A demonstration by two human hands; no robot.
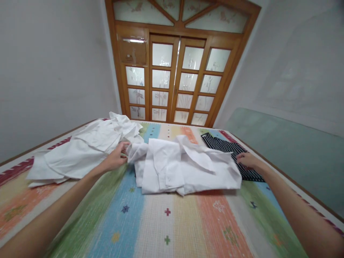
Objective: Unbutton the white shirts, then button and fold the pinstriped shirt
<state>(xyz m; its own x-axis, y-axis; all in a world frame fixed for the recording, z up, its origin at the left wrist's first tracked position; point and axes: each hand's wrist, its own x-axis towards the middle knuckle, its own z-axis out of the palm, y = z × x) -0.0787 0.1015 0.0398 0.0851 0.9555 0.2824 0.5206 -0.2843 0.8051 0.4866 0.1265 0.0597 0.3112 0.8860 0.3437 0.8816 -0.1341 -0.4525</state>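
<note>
A white collared shirt (166, 168) lies partly folded and rumpled across the middle of the bed, its button placket showing. At its left end, my left hand (118, 156) is beside the bunched cloth, fingers curved with a gap between thumb and fingertips. My right hand (248, 161) hovers by the shirt's right edge, over a black-and-white striped garment (224, 144). Its fingers are loosely bent and look apart, with no cloth plainly gripped. To the left of my left hand rests a heap of white garments (88, 141).
A striped, patterned bedspread (166, 229) covers the bed. A pale green panel (285, 143) runs along the right side against the wall. Wooden doors with glass panes (174, 79) stand beyond the far end, and a plain wall (53, 71) is on the left.
</note>
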